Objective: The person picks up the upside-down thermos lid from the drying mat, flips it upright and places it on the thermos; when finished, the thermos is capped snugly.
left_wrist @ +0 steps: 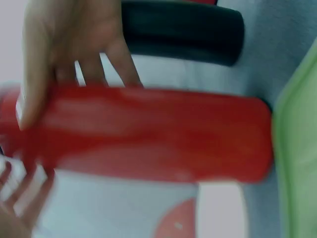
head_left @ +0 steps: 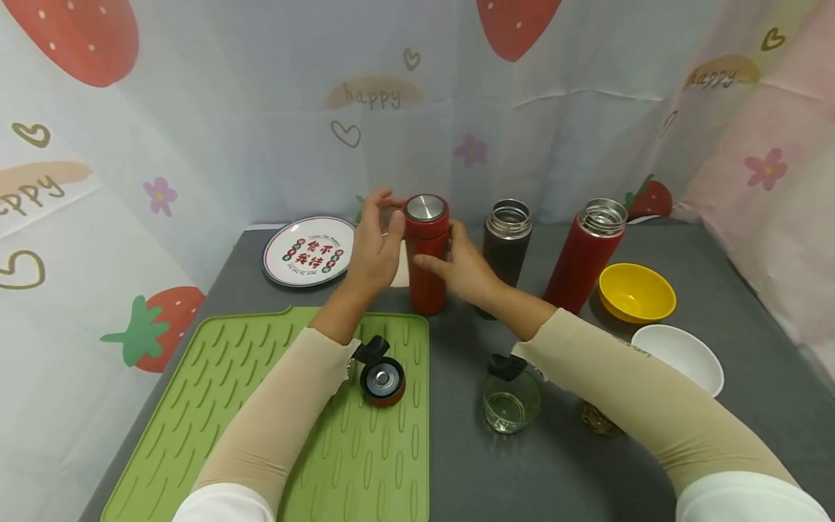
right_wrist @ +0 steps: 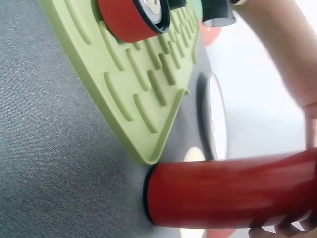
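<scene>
Head view: beyond a green ridged mat [head_left: 215,384], a tall red cylindrical bottle [head_left: 428,288] is clasped upright by the right hand [head_left: 467,270], apparently for steadiness; the left hand [head_left: 375,254] is held, fingers extended, beside the metal-topped lid [head_left: 426,209].

Red bottle [left_wrist: 163,136] between right fingers [left_wrist: 124,64] and left fingers [left_wrist: 38,198], beside a dark bottle [left_wrist: 183,32] and a green mat [left_wrist: 302,144].

Head camera: high, facing forward, down across table [head_left: 457,464]. Wrist cameras: close in, turned sideways; both share red bottle [left_wrist: 163,134], green mat [right_wrist: 138,124].
</scene>
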Motion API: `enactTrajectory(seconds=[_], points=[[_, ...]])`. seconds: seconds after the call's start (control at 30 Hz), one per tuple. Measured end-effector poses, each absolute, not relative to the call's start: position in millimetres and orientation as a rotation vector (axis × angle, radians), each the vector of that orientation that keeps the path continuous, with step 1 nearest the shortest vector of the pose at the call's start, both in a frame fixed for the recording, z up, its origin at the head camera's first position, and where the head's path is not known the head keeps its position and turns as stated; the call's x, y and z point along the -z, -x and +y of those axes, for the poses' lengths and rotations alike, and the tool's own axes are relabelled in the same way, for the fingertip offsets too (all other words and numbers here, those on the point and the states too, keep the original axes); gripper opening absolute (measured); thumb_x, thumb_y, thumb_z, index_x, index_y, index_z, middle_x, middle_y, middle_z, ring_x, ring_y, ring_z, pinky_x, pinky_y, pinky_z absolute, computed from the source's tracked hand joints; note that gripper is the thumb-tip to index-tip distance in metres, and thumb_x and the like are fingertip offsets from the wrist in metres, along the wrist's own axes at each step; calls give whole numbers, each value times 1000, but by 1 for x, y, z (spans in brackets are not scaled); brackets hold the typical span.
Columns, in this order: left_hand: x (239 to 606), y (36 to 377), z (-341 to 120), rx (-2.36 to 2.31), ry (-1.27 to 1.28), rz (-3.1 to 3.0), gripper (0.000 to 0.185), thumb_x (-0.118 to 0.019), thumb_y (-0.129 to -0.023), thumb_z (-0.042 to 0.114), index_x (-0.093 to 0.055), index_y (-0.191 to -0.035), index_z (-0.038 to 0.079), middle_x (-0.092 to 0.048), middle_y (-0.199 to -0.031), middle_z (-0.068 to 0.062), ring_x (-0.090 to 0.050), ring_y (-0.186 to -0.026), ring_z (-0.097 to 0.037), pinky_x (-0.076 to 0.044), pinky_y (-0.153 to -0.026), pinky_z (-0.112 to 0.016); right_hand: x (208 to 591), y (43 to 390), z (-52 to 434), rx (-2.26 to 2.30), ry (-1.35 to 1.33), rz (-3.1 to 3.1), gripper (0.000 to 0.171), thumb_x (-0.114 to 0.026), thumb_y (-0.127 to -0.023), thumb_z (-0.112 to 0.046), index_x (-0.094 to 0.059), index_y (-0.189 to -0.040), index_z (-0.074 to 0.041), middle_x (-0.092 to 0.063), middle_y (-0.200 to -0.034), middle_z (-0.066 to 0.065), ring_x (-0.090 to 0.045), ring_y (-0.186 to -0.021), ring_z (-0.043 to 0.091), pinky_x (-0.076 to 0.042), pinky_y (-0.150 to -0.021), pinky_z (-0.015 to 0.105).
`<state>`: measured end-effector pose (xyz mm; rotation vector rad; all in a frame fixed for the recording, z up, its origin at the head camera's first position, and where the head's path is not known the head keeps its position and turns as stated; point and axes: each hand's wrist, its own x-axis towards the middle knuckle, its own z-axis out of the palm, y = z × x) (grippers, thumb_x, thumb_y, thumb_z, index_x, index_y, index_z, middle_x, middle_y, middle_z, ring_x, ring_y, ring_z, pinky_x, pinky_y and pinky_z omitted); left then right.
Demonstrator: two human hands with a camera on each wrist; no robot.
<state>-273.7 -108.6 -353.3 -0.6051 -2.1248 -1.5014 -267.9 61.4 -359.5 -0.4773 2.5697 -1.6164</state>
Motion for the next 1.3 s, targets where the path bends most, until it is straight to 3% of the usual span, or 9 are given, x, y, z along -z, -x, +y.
enactTrajectory(seconds=[0.1,0.2,0.5,0.67,0.77,1.0,1.1,1.2,1.3], points=[[342,271,-96,1254,441,-2298,78,-64,-88,55,-33,-143,9,-53,-124,-12,-58,-106,-24,-51,-87,-39,360,268,63,1594,525,2591,76,-68,-93,-31,-23,-146,-1,-42,-142,19,-46,-126,31,-40,-101,45],[334,270,-91,1126,365,-2402,93,-71,-75,66,-35,-141,13,-55,-123,-8,-59,-102,-22,-50,-85,-37,361,268,63,1582,549,2615,72,-67,-94,-29,-24,-144,0,-41,-142,20,-45,-126,31,-39,-101,45],[337,275,-128,1521,753,-2323,74,-69,-93,19,-26,-153,14,-38,-149,-6,-56,-117,-24,-51,-90,-36,360,268,60,1564,477,2605,83,-68,-92,-39,-19,-149,-4,-43,-143,15,-45,-129,29,-39,-103,47],[340,274,-105,1343,478,-2339,75,-76,-81,48,-44,-135,7,-53,-120,-7,-59,-101,-18,-52,-83,-32,361,269,62,1558,558,2605,76,-66,-94,-33,-21,-147,-2,-41,-144,17,-43,-130,29,-37,-104,45],[334,275,-95,1318,371,-2400,81,-78,-73,57,-49,-130,8,-55,-115,-5,-58,-99,-17,-50,-81,-31,360,270,62,1553,578,2605,73,-65,-95,-31,-22,-145,-1,-40,-144,19,-42,-131,29,-37,-104,45],[332,295,-118,2029,721,-2283,73,-75,-84,7,-37,-148,8,-49,-139,-13,-50,-124,-24,-40,-103,-36,356,272,61,1575,544,2561,78,-67,-94,-31,-19,-149,-2,-42,-143,16,-45,-129,27,-39,-103,43],[333,292,-114,1869,631,-2397,85,-78,-83,28,-30,-151,12,-43,-143,-10,-46,-128,-20,-39,-104,-33,357,271,62,1585,564,2536,77,-67,-94,-29,-20,-148,-2,-41,-143,16,-45,-129,27,-39,-104,43],[335,286,-104,1604,463,-2493,96,-80,-72,55,-36,-145,13,-47,-135,-5,-51,-118,-15,-45,-95,-29,358,270,63,1596,590,2524,76,-67,-94,-29,-20,-147,-3,-39,-143,16,-45,-129,26,-38,-104,42],[337,289,-108,1696,537,-2422,82,-80,-76,48,-46,-139,8,-54,-128,-7,-56,-113,-19,-48,-92,-33,357,270,63,1578,608,2536,75,-66,-95,-29,-19,-147,-3,-39,-143,16,-45,-128,27,-39,-103,43]])
